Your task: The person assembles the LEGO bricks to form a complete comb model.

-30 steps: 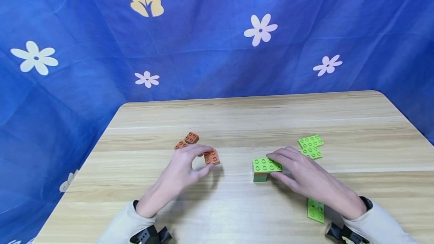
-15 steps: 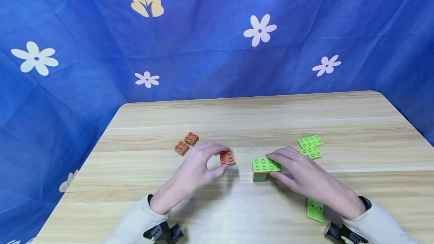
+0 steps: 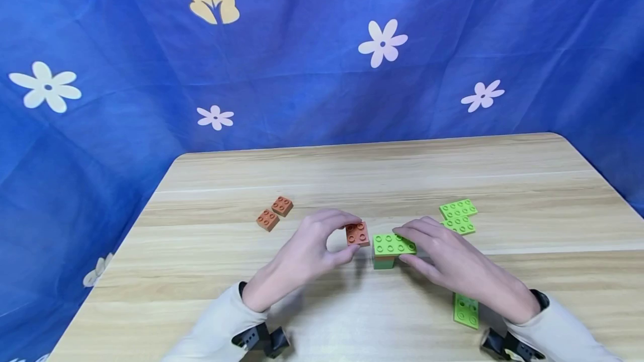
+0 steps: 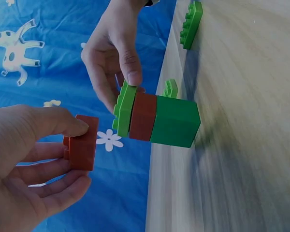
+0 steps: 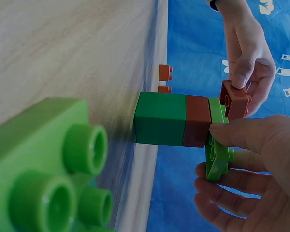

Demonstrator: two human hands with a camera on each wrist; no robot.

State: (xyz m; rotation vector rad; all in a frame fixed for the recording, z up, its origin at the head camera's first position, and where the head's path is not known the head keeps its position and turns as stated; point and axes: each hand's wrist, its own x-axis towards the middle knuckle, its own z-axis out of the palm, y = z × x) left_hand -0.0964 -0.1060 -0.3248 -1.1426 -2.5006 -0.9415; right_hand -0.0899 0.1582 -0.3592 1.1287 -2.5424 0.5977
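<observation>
Pinching a red brick (image 3: 358,234) with my left grip (image 3: 312,247), I have my thumb on one side of it and my fingers on the other, just as far apart as the brick is wide. The brick is up off the worktop (image 3: 352,183), with its bumps on top. It is just beside the tower and a little higher, and the left wrist view shows a gap between them.

My right grip (image 3: 445,247) has its thumb and fingers on the flat light green piece (image 3: 394,244), with only that thin piece between them. This piece is at the top of the tower, and one end sticks out past the side on my right. I cannot tell if it is pushed all the way down. Under it is another red block (image 4: 143,117), and under that is a dark green block (image 4: 176,122) standing on the worktop.

Over to the left, two small red bricks (image 3: 268,220) lie close together. Two flat green pieces (image 3: 458,209) lie past my right grip. One more green piece (image 3: 466,310) lies near my right wrist, partly hidden by my arm. Behind it all hangs a blue cloth (image 3: 302,43) with flowers on it.
</observation>
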